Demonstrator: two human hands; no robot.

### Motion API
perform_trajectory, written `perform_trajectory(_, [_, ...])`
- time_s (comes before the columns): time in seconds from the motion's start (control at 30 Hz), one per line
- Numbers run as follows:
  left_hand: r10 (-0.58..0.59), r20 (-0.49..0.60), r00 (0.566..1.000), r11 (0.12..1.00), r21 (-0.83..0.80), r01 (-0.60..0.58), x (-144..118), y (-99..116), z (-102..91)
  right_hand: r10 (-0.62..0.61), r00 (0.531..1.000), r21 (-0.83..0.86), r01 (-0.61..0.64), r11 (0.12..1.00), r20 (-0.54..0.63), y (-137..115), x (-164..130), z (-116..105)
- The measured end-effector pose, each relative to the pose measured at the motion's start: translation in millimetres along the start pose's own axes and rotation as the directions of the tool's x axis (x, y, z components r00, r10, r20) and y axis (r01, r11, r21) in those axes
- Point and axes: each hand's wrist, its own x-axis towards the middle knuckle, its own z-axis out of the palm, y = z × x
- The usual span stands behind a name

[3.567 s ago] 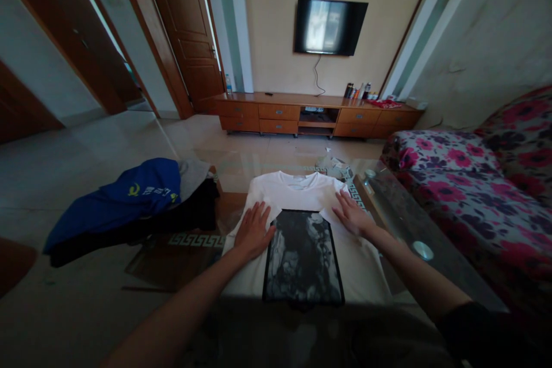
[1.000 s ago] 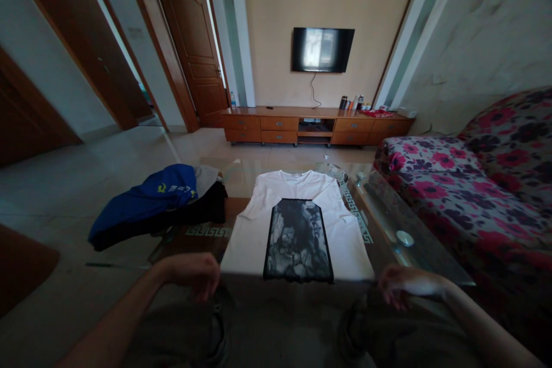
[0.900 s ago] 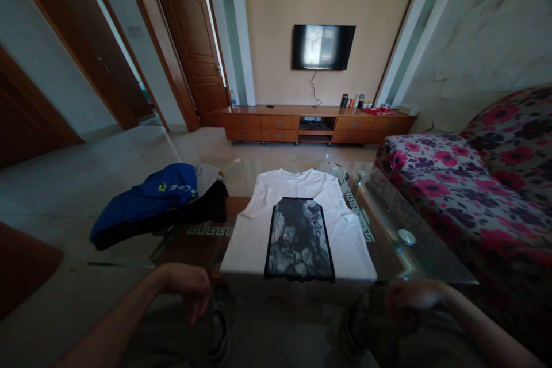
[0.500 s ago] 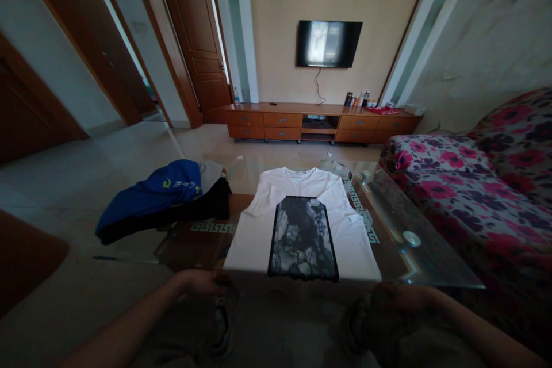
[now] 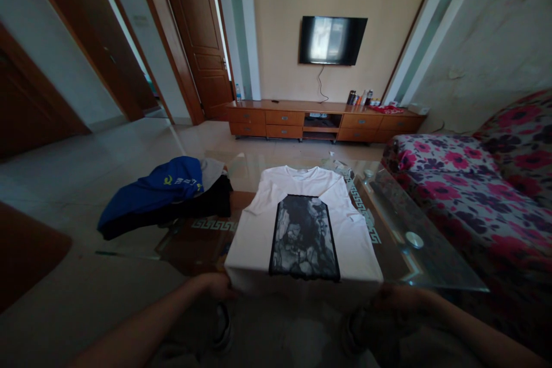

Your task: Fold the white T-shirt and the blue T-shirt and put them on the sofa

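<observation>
A white T-shirt (image 5: 254, 241) with a dark grey printed panel lies spread face up on the glass coffee table (image 5: 448, 267), its neckline at the far side. The lower hem hangs over the near table edge. My left hand (image 5: 219, 286) is closed at the hem's left corner, gripping the cloth. At the right corner, my right hand (image 5: 399, 297) is closed on the hem too; its fingers are dim and partly hidden.
To the left on the table lies a pile of clothes with a blue garment (image 5: 159, 187) on top. A floral sofa (image 5: 466, 195) borders the right side. Beyond stand a low wooden TV cabinet (image 5: 284, 121) and a wall television (image 5: 332, 40). My shoes (image 5: 222, 328) are below the table edge.
My left hand has shifted slightly right and down at the shirt's corner. My right hand stays at the other corner. The whole view has moved slightly.
</observation>
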Motion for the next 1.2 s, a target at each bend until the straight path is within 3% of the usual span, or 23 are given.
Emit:
perform_trajectory(0.13, [-0.091,0.119,0.989,0.992,0.095,0.080,-5.7,7.7,-6.6,-0.011,0.999,-0.020,0.012,1.000,0.041,2.6,-0.1,0.9])
perform_trajectory(0.27, [-0.170,0.293,0.941,0.976,0.184,0.119,-15.7,24.9,-33.0,-0.021,0.984,0.011,0.020,1.000,0.174,-9.3,-9.7,-5.0])
perform_trajectory(0.33, [-0.116,0.418,0.901,0.993,0.083,0.089,-22.6,36.8,-50.7,-0.034,0.987,0.116,0.016,0.993,0.156,-21.1,-20.2,-12.2])
perform_trajectory(0.43, [0.024,0.505,0.863,0.956,-0.265,0.128,-34.9,52.0,-74.2,-0.103,0.995,0.418,0.089,0.904,0.010,-38.3,-38.0,-26.3])
perform_trajectory(0.53, [0.114,0.391,0.913,0.773,-0.612,0.166,-44.5,59.5,-87.8,-0.163,0.974,0.700,0.225,0.677,-0.156,-50.5,-49.1,-40.7])
perform_trajectory(0.67, [0.120,0.056,0.991,0.368,-0.930,0.008,-41.3,67.5,-96.9,-0.139,0.901,0.801,0.430,0.417,-0.412,-64.2,-47.7,-58.5])
perform_trajectory(0.73, [0.071,-0.116,0.991,0.191,-0.973,-0.128,-32.1,74.9,-100.6,-0.108,0.827,0.756,0.551,0.353,-0.552,-72.3,-43.9,-64.4])
perform_trajectory(0.8, [0.057,-0.217,0.974,0.106,-0.969,-0.222,-20.8,82.5,-102.3,-0.120,0.779,0.685,0.604,0.407,-0.615,-80.4,-40.1,-65.6])
perform_trajectory(0.87, [0.098,-0.223,0.970,0.147,-0.961,-0.235,-9.8,86.9,-100.2,-0.182,0.784,0.603,0.582,0.545,-0.593,-86.9,-36.1,-61.9])
perform_trajectory(0.97, [0.129,-0.178,0.976,0.373,-0.903,-0.214,3.8,84.5,-90.2,-0.257,0.821,0.449,0.509,0.735,-0.511,-91.8,-30.1,-53.1])
perform_trajectory(1.07, [0.146,-0.219,0.965,0.579,-0.772,-0.263,13.4,78.0,-79.2,-0.311,0.837,0.377,0.495,0.783,-0.451,-91.5,-28.6,-49.4])
perform_trajectory(1.2, [0.178,-0.314,0.933,0.701,-0.625,-0.344,17.9,76.9,-73.4,-0.324,0.886,0.376,0.440,0.816,-0.332,-85.5,-41.2,-52.9])
